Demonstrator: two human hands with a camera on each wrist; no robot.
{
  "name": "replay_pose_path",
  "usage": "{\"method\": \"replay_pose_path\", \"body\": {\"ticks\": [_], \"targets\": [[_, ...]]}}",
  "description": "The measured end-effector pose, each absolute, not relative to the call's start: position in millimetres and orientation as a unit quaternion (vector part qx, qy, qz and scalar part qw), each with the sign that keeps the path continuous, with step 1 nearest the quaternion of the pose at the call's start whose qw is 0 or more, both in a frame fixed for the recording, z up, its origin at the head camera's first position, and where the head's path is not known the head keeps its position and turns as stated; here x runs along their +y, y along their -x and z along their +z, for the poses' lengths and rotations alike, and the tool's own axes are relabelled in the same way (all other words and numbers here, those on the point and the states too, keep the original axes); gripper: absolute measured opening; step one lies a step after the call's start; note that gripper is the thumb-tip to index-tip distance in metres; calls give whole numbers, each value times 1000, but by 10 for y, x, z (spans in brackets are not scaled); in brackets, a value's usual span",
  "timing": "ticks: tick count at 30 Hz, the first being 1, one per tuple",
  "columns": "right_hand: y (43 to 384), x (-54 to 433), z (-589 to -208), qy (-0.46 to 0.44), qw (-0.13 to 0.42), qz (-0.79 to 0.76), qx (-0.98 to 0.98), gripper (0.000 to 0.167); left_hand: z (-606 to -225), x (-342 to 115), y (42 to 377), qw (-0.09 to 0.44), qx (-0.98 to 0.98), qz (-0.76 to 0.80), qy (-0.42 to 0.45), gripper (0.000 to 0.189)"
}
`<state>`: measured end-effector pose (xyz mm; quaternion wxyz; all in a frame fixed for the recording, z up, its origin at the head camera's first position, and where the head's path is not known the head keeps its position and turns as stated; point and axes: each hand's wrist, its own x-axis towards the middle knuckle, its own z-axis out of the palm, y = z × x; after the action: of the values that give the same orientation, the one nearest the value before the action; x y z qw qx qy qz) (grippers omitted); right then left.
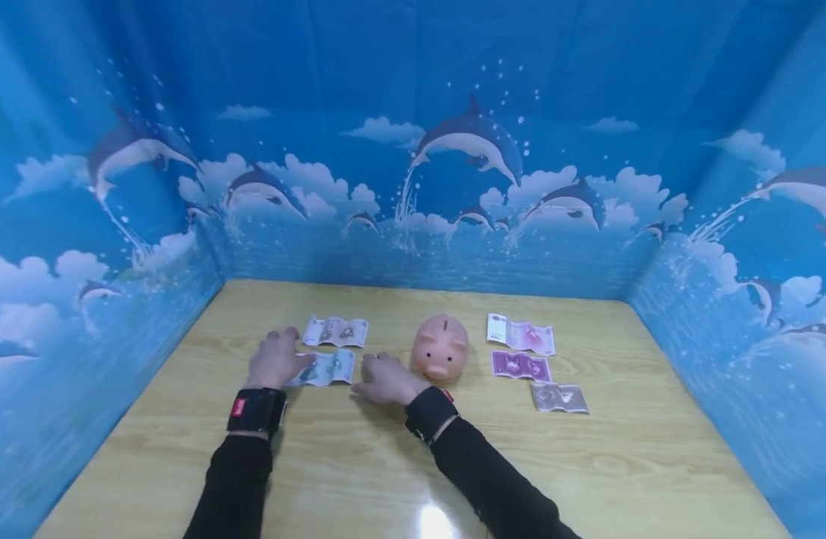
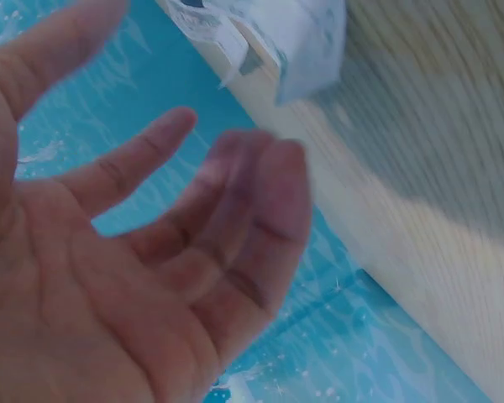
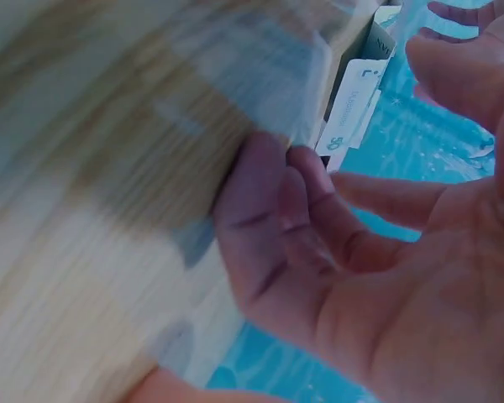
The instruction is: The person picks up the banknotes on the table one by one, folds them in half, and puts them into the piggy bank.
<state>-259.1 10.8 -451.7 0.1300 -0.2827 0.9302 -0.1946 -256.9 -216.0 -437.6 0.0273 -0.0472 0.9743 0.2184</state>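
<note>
The pink piggy bank (image 1: 440,349) stands on the wooden desk (image 1: 359,479), its snout toward me and the slot on its back facing up. To its left lies the blue-green banknote (image 1: 335,367), creased into waves, between my two hands. My left hand (image 1: 273,362) is at the note's end farthest from the piggy bank, its fingers loosely bent and apart, the thumb over the note's edge; I cannot tell whether it touches the paper. My right hand (image 1: 386,380) is between that note and the piggy bank, fingers bent and close together, near the note's other end. A grey-beige banknote (image 1: 336,332) lies left of the piggy bank too, beyond the blue-green one. Right of the piggy bank, a pale pink banknote (image 1: 521,335), a purple banknote (image 1: 521,365) and a brownish-grey banknote (image 1: 560,397) lie in turn nearer me. Behind the piggy bank hangs a blue dolphin-print curtain (image 1: 413,254).
</note>
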Motion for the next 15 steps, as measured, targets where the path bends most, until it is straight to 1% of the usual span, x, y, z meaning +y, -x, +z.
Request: {"method": "replay_pose_path", "body": {"ticks": [3, 8, 11, 15], "targets": [[2607, 29, -4514, 261, 144, -193, 935, 70, -4403, -2203, 2569, 37, 975, 215, 50, 68], [2611, -48, -4530, 227, 152, -186, 944, 72, -4437, -2218, 2567, 70, 973, 212, 53, 73], [2613, -50, -4543, 219, 147, -175, 949, 71, -4438, -2204, 2570, 83, 972, 213, 51, 75], [2616, -36, -4558, 223, 136, -162, 952, 70, -4445, -2193, 2581, 79, 972, 216, 45, 72]]}}
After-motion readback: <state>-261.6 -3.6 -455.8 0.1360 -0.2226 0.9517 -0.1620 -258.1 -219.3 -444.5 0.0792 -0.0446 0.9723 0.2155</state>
